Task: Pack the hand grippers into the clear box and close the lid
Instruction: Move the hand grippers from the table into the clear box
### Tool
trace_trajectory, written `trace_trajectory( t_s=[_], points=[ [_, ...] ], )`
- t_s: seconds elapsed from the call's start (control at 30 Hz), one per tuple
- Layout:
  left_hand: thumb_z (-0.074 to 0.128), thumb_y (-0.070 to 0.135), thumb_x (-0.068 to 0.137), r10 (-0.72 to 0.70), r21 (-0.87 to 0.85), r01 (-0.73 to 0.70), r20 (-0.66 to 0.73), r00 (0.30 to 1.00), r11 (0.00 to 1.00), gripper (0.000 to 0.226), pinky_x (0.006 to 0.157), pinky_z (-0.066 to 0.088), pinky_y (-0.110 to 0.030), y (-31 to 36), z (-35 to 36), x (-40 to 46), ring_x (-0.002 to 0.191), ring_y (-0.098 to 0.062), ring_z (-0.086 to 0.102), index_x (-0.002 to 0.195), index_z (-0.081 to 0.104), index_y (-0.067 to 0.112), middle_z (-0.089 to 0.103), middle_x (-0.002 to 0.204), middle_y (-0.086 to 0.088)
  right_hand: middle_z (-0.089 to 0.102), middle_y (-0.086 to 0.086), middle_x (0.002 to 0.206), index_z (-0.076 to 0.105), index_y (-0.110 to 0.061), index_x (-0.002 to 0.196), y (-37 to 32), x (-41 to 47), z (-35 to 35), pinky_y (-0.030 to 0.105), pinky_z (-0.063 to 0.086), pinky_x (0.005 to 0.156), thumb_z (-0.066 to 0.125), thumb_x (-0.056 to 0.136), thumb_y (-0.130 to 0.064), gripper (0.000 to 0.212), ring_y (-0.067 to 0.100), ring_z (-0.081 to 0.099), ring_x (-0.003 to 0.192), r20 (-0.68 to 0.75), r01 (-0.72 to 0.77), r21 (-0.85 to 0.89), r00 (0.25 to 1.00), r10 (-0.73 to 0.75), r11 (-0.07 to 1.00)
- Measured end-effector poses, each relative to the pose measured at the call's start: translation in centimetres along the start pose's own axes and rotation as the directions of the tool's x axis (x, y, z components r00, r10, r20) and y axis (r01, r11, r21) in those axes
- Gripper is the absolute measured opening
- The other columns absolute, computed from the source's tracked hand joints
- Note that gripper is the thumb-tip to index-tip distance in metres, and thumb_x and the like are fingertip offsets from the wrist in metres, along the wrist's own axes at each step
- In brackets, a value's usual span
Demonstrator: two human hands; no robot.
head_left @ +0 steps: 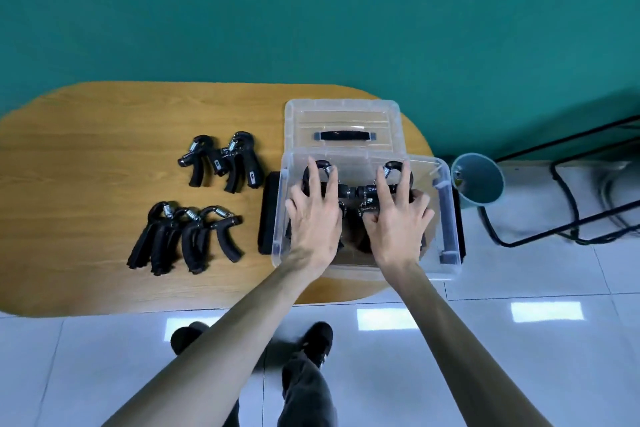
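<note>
Looking down from a head-worn camera, the view takes in an oval wooden table (104, 135) against a teal wall (311, 10), with white floor tiles (519, 340) below.

At about 9 o'clock from the centre of the table, a cluster of three black hand grippers (183, 236) lies on the wood, handles pointing toward the viewer. Just beyond them, toward 11 o'clock, two more hand grippers (221, 161) lie touching each other, metal springs showing at their tops.

Right of these sits the clear box (450, 218), open, at the table's right end. Its lid (343, 121), with a dark handle, lies flat just behind it at 12 o'clock.

Both bare arms reach into the box. The left hand (313, 215) is spread, fingers apart, pressing on a gripper in the box's left half (311, 172). The right hand (398, 218) is likewise spread over a gripper in the right half (401, 172), its lower fingers curled against it. Whether either hand truly clamps its gripper cannot be told.

At 3 o'clock, off the table, stands a teal bin (481, 184), then a black metal frame (571, 191). Dark shoes (318, 340) show at 6 o'clock.
</note>
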State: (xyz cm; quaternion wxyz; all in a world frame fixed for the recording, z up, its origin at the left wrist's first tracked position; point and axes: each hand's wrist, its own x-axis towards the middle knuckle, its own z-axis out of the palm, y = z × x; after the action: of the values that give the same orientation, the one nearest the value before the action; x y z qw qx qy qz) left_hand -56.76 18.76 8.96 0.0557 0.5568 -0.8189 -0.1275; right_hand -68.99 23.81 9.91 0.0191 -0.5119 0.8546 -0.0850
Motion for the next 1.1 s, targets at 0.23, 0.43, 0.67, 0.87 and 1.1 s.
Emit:
trace_trajectory(
  t_s=[0.23, 0.43, 0.67, 0.87, 1.1],
  points=[
    [0.055, 0.005, 0.094, -0.05, 0.013, 0.049, 0.153, 0.987, 0.999, 0.078, 0.093, 0.036, -0.048, 1.4, 4.4, 0.5, 0.124, -0.041, 0.033, 0.159, 0.014, 0.019, -0.009, 0.166, -0.019, 0.006, 0.011, 0.168, 0.033, -0.028, 0.154, 3.8, -0.2, 3.1, 0.044, 0.029, 0.082, 0.065, 0.081, -0.017, 0.081, 0.038, 0.039, 0.105, 0.217, -0.028, 0.0, 0.976, 0.027, 1.0],
    [0.057, 0.004, 0.093, -0.073, 0.065, 0.059, 0.228, 0.971, 0.996, 0.079, 0.09, 0.034, -0.046, 0.3, 6.9, 1.9, 0.116, -0.037, 0.036, 0.158, 0.016, 0.018, -0.007, 0.166, -0.021, -0.002, 0.012, 0.168, 0.022, -0.025, 0.157, 3.4, 2.2, 5.8, 0.043, 0.029, 0.084, 0.058, 0.091, -0.023, 0.075, 0.038, 0.037, 0.11, 0.365, 0.003, -0.023, 0.931, 0.006, 1.0],
    [0.059, 0.002, 0.09, -0.092, 0.09, 0.073, 0.227, 0.97, 0.993, 0.082, 0.09, 0.036, -0.046, 0.0, 7.8, 2.3, 0.112, -0.036, 0.038, 0.157, 0.016, 0.022, -0.008, 0.166, -0.02, -0.012, 0.012, 0.167, 0.008, -0.024, 0.16, 3.9, 2.2, 7.3, 0.044, 0.034, 0.089, 0.056, 0.095, -0.025, 0.08, 0.038, 0.037, 0.114, 0.435, 0.056, -0.04, 0.9, -0.033, 0.998],
    [0.048, 0.034, 0.1, -0.068, 0.115, 0.039, 0.263, 0.962, 0.993, 0.065, 0.099, 0.036, -0.05, -0.3, 6.1, 2.0, 0.132, -0.039, 0.036, 0.157, 0.02, 0.021, 0.006, 0.167, -0.017, 0.004, 0.012, 0.168, 0.017, -0.027, 0.159, 3.1, 1.9, 6.4, 0.052, 0.035, 0.1, 0.049, 0.097, -0.039, 0.071, 0.041, 0.037, 0.128, 0.394, 0.031, -0.044, 0.919, -0.011, 0.999],
    [0.033, 0.04, 0.104, 0.173, 0.08, -0.168, -0.062, 0.983, 0.983, 0.049, 0.092, 0.038, -0.043, -2.7, 1.2, 2.9, 0.106, -0.027, 0.055, 0.142, 0.049, 0.013, 0.067, 0.115, -0.007, 0.055, 0.015, 0.128, 0.046, -0.016, 0.145, -1.0, 2.9, 2.3, 0.045, 0.057, 0.07, 0.042, 0.102, -0.04, 0.049, 0.034, 0.051, 0.104, 0.044, 0.121, 0.04, 0.991, -0.123, 0.992]
  ],
)
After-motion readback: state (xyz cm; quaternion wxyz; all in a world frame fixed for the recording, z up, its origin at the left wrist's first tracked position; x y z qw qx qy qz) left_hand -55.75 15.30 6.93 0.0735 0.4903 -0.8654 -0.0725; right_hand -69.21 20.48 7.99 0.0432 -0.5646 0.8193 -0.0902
